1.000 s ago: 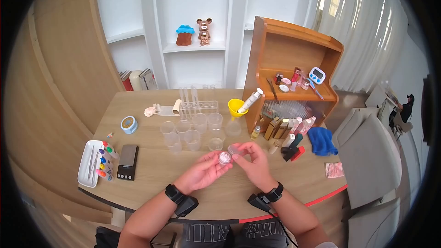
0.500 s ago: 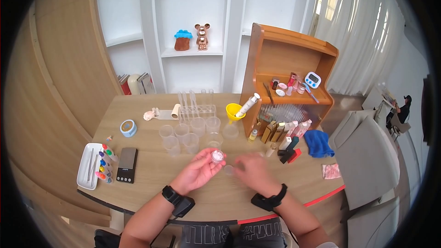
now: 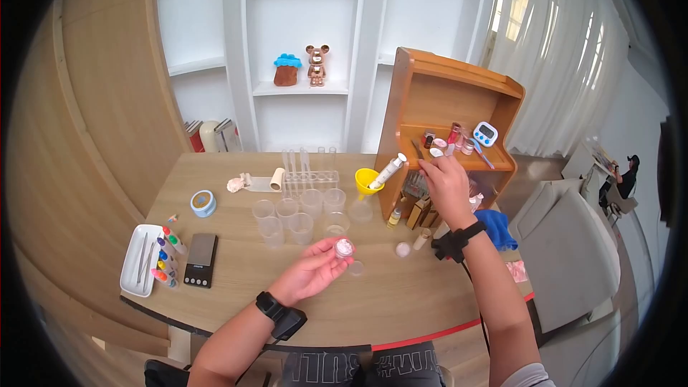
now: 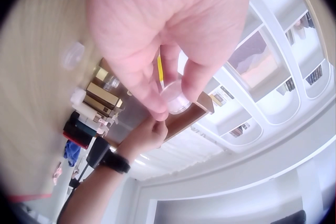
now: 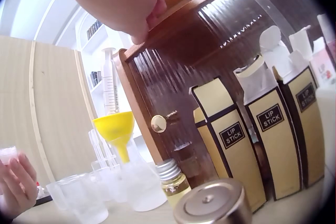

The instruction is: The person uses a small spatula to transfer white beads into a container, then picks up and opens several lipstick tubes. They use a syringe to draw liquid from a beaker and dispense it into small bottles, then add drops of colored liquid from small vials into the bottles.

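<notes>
Presently, head view: left hand (image 3: 315, 271), its grip pinching a small uncovered jar (image 3: 344, 249) of pale pink matter, is holding it above the counter (image 3: 240, 276); a clear disc (image 3: 356, 268) is lying just beside. Right hand (image 3: 449, 188) is hovering at the cabinet (image 3: 451, 100) shelf, fingertips near a brown stick (image 3: 417, 149); whether that grip is holding anything, cannot tell.

Left wrist view: thumb and fingers are pressing the jar's sides. Risk: slackening or tilting, with attention sitting on the shelf, could be spilling the contents.

Right wrist view: right hand is hanging above lipstick boxes (image 5: 273, 140) and a capped bottle (image 5: 176, 187); a slender tube (image 5: 108, 82) is standing at a yellow funnel (image 5: 115, 128). Risk: a low forearm could be toppling boxes; brushing the tube could be upsetting the top-heavy funnel.
</notes>
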Demonstrator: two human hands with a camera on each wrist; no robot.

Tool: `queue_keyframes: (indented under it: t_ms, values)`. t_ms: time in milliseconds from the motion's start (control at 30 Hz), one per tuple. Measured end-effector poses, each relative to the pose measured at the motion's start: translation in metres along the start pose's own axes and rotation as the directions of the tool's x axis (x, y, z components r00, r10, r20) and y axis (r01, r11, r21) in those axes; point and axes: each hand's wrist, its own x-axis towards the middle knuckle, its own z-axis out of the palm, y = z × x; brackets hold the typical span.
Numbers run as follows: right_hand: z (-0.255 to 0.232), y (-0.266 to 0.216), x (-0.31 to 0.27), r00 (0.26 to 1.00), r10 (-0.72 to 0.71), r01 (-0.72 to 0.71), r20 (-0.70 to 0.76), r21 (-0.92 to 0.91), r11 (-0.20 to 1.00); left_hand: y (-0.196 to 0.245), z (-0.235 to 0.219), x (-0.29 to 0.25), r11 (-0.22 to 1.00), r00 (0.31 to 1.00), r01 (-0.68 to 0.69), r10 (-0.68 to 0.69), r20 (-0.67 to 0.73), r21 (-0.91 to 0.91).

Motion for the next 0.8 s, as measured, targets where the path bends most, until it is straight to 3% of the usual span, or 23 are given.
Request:
queue_keyframes:
  t_ms: [133, 233, 300, 367, 433, 533, 567, 700, 800]
  values:
    - [-0.010, -0.005, 0.005, 0.981, -0.029, 0.039, -0.191, 0.048, 0.998, -0.002, 0.001, 0.000, 1.000, 1.000, 0.009, -0.009, 0.007, -0.007]
    - [-0.041, -0.030, 0.006, 0.938, 0.146, -0.074, -0.313, 0.231, 0.970, 0.000, 0.010, -0.002, 1.000, 1.000, 0.000, 0.000, -0.013, 0.021]
    - [-0.056, -0.060, -0.012, 0.842, 0.512, -0.287, -0.167, 0.666, 0.689, -0.001, 0.007, -0.003, 1.000, 1.000, 0.025, -0.025, -0.001, -0.015]
    - [-0.055, -0.080, -0.034, 0.719, 0.694, -0.329, 0.030, 0.895, 0.303, 0.000, 0.007, -0.001, 0.999, 0.999, 0.039, -0.039, 0.001, -0.026]
    - [-0.043, -0.090, -0.054, 0.624, 0.756, -0.253, 0.196, 0.967, -0.041, -0.001, 0.009, -0.002, 0.999, 0.998, 0.049, -0.049, -0.026, -0.023]
    - [-0.021, -0.100, -0.067, 0.402, 0.733, -0.266, 0.549, 0.836, -0.481, -0.004, 0.006, -0.002, 0.998, 0.997, 0.057, -0.058, -0.050, -0.022]
    - [-0.010, -0.098, -0.078, 0.434, 0.651, -0.327, 0.623, 0.782, -0.530, -0.004, 0.005, -0.002, 0.998, 0.997, 0.056, -0.056, -0.053, -0.013]
    - [-0.004, -0.099, -0.090, 0.441, 0.648, -0.305, 0.621, 0.783, -0.543, -0.007, 0.006, -0.002, 0.997, 0.998, 0.018, -0.014, -0.060, 0.069]
    - [-0.010, -0.102, -0.086, 0.385, 0.569, -0.268, 0.727, 0.678, -0.685, -0.010, 0.004, 0.000, 0.996, 0.999, 0.002, 0.002, -0.048, 0.090]
